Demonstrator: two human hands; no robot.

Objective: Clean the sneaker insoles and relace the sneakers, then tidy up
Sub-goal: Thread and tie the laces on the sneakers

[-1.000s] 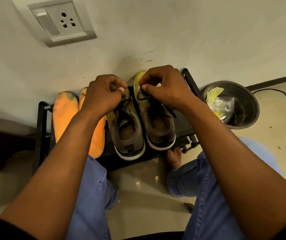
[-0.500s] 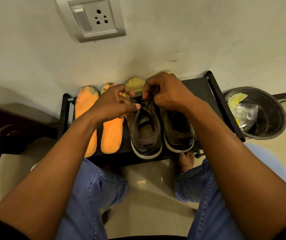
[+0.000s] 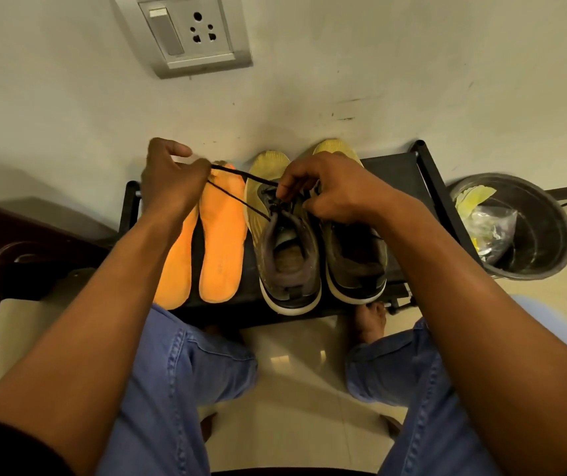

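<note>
Two yellow-and-grey sneakers stand side by side on a low black rack (image 3: 395, 166), toes to the wall: the left sneaker (image 3: 285, 242) and the right sneaker (image 3: 354, 259). Two orange insoles (image 3: 222, 235) lie flat to their left. My left hand (image 3: 168, 180) pinches the black lace (image 3: 237, 185) and holds it stretched out to the left over the insoles. My right hand (image 3: 323, 192) pinches the lace at the left sneaker's eyelets, covering part of the right sneaker's tongue.
A dark round basin (image 3: 529, 231) with crumpled wrappers stands on the floor right of the rack. A wall socket (image 3: 186, 32) is above. A dark chair frame (image 3: 7, 262) sits at the left. My knees in jeans and a bare foot (image 3: 371, 317) are under the rack's front.
My left hand has moved left and away from the sneaker, drawing the lace out taut. My right hand stayed at the eyelets. The view has shifted, so the rack sits further right.
</note>
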